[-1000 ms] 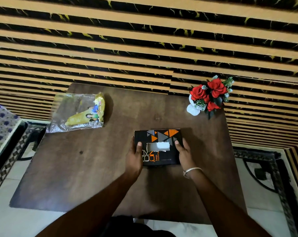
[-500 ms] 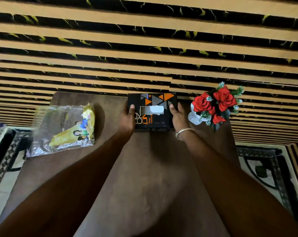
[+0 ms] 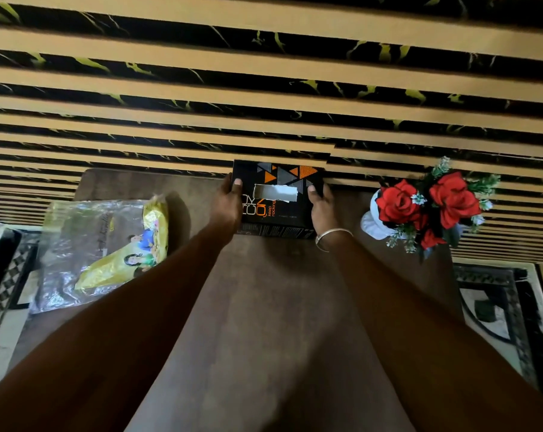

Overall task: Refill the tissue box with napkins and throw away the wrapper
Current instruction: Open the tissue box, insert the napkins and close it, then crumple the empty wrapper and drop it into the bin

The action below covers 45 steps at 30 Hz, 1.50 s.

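Two bare hands grip a black tissue box (image 3: 276, 210) at the far edge of the dark wooden surface (image 3: 276, 322), seen from the head camera. The left hand (image 3: 228, 207) presses against the box's left side, thumb lying over the top edge; the right hand (image 3: 321, 207), with a silver bangle (image 3: 332, 236) on its wrist, clasps the right side in the same way. Fingers of both hands are closed on the box. Its top carries orange and grey triangles and a rectangular slot (image 3: 275, 193) where white napkin paper shows. The box sits flat, its far end reaching the edge nearest the striped black-and-tan wall (image 3: 264, 88).

At the left part of the surface, well apart from the box, lies the crumpled clear and yellow wrapper (image 3: 102, 251), untouched. To the right of the box, near the right hand, stands a white vase (image 3: 373, 222) holding red artificial roses (image 3: 432, 204). Patterned floor covering (image 3: 500, 304) shows past the right edge.
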Each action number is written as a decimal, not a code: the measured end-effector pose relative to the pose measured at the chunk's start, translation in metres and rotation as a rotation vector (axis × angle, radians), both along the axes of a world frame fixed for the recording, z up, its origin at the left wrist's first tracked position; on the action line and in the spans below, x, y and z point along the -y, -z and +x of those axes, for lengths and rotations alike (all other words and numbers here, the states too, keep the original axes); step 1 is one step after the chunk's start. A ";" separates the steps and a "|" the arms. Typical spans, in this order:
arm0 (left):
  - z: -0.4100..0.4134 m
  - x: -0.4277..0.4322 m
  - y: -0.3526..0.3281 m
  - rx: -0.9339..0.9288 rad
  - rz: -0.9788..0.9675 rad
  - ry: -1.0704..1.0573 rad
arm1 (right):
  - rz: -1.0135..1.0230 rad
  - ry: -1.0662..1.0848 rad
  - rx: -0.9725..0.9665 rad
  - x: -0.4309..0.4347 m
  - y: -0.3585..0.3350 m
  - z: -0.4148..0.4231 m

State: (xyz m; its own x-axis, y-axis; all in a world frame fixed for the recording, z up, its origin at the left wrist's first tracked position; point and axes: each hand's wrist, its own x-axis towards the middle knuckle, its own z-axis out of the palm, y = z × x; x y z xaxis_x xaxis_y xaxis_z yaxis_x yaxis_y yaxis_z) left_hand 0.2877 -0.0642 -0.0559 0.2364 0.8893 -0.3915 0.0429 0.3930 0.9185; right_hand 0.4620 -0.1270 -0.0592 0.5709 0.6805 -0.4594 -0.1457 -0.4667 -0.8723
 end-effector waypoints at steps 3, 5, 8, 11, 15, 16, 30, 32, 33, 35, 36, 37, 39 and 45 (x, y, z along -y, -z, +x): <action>-0.002 0.000 0.005 0.003 0.034 0.022 | -0.012 0.025 0.019 -0.002 0.006 -0.001; -0.001 0.000 0.009 0.009 0.029 0.013 | -0.003 0.033 0.014 -0.003 0.009 -0.002; 0.000 0.000 0.012 0.003 0.035 0.004 | 0.015 0.029 0.013 -0.002 0.015 -0.002; -0.002 0.001 0.006 -0.003 0.042 0.021 | -0.021 -0.026 0.036 -0.002 0.012 -0.001; -0.008 0.004 -0.008 0.004 0.029 0.029 | -0.033 -0.101 0.112 0.005 -0.003 0.000; -0.011 0.006 -0.014 -0.003 0.011 -0.016 | -0.018 -0.104 0.160 0.010 -0.006 -0.001; -0.138 0.083 -0.054 -0.465 0.346 -0.284 | 0.371 -0.493 0.901 0.061 -0.047 -0.140; -0.163 0.092 -0.054 -0.530 0.325 -0.338 | 0.373 -0.607 0.860 0.060 -0.045 -0.159; -0.175 0.097 -0.055 -0.557 0.318 -0.360 | 0.363 -0.669 0.834 0.059 -0.044 -0.167; -0.197 0.101 -0.050 -0.604 0.295 -0.381 | 0.278 -0.803 0.798 0.053 -0.038 -0.180; -0.208 0.100 -0.045 -0.623 0.290 -0.387 | 0.207 -0.869 0.785 0.050 -0.036 -0.186; -0.217 0.100 -0.042 -0.636 0.275 -0.391 | 0.128 -0.934 0.764 0.046 -0.033 -0.192; -0.234 0.095 -0.029 -0.669 0.226 -0.398 | -0.003 -1.045 0.718 0.038 -0.029 -0.201; -0.265 0.074 0.008 -0.818 -0.116 -0.437 | -0.151 -1.146 0.702 0.002 -0.016 -0.231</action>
State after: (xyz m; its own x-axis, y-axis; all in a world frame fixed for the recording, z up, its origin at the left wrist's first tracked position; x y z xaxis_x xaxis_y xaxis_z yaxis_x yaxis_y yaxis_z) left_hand 0.0228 -0.1387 -0.0644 -0.4980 0.7792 -0.3807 0.4860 0.6143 0.6216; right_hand 0.2307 -0.1289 -0.0435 -0.1357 0.8977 -0.4191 0.8386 -0.1212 -0.5311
